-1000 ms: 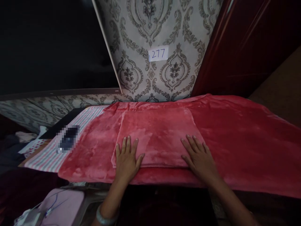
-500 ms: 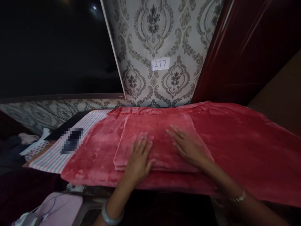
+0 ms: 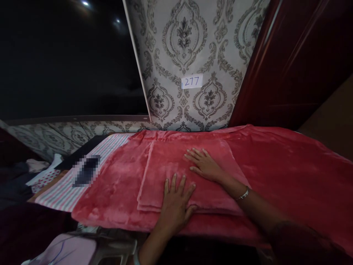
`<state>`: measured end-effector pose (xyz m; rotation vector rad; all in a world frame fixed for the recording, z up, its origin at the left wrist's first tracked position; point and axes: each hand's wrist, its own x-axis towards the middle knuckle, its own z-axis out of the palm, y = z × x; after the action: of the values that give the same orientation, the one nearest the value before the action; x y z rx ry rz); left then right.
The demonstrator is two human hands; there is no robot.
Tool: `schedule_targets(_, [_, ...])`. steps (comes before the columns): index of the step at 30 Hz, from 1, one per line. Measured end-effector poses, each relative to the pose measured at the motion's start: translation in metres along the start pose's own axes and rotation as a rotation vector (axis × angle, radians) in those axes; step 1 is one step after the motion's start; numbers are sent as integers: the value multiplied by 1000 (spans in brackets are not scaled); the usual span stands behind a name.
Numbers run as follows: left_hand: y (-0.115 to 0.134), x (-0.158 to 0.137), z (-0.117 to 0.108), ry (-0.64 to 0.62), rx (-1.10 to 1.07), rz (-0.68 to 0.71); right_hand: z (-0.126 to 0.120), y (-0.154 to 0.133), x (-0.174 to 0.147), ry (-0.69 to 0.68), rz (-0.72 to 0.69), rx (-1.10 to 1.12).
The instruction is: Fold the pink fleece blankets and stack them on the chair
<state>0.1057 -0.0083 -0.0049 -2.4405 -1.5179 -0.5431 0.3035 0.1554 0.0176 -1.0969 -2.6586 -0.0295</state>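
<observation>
A folded piece of plush pink-red cloth [image 3: 157, 180] lies in a layered rectangle on a larger plush red blanket [image 3: 110, 191]. My left hand [image 3: 176, 204] rests flat on the folded cloth near its front edge, fingers spread. Farther back and to the right, my right hand [image 3: 204, 163] lies palm down on the same cloth, its fingers stretched toward the left. Neither hand grips anything. The cloth's front edge shows stacked layers.
Left of the blanket lies a striped cloth [image 3: 60, 193] with a dark blurred-out item [image 3: 87, 171] on it. A large black screen [image 3: 68, 62] hangs behind. A paper marked 277 [image 3: 192, 81] is on the patterned wall. A pinkish chair [image 3: 71, 250] stands at lower left.
My right hand has moved left across the folded cloth, and my left hand has shifted right and nearer its front edge. The camera view has tipped slightly upward.
</observation>
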Motion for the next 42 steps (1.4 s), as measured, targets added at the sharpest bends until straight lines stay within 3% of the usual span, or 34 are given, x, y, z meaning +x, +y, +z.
schedule_targets(8, [-1, -1, 1, 4, -33, -15, -6, 65, -5, -17, 457, -129])
schedule_targets(12, [-1, 0, 1, 23, -34, -19, -8, 72, -13, -15, 525, -150])
schedule_targets(15, [0, 0, 1, 47, -35, -4, -12, 55, -15, -52, 393, -104])
schedule_targets(21, [-3, -8, -1, 163, -69, 47, -20, -12, -35, -164, -72, 214])
schedule_targets(26, [-6, -37, -5, 353, -231, 73, -34, -35, -64, -267, -212, 457])
schedule_targets(28, [-2, -54, -8, 408, -383, -31, -39, -26, -65, -206, -203, 536])
schedule_targets(30, [6, -68, -12, 380, -651, -245, -42, -7, -56, -92, -141, 571])
schedule_targets(33, [18, -79, -21, 125, -1290, -719, -41, 27, -28, 47, -1, 504])
schedule_targets(35, [25, -78, -27, -38, -1734, -970, -37, 47, -5, 55, 79, 418])
schedule_targets(38, [31, -72, -36, -40, -2158, -1077, -30, 67, 25, -8, 189, 312])
schedule_targets(42, [33, -66, -35, 121, -2323, -1075, -22, 82, 51, -101, 203, 290])
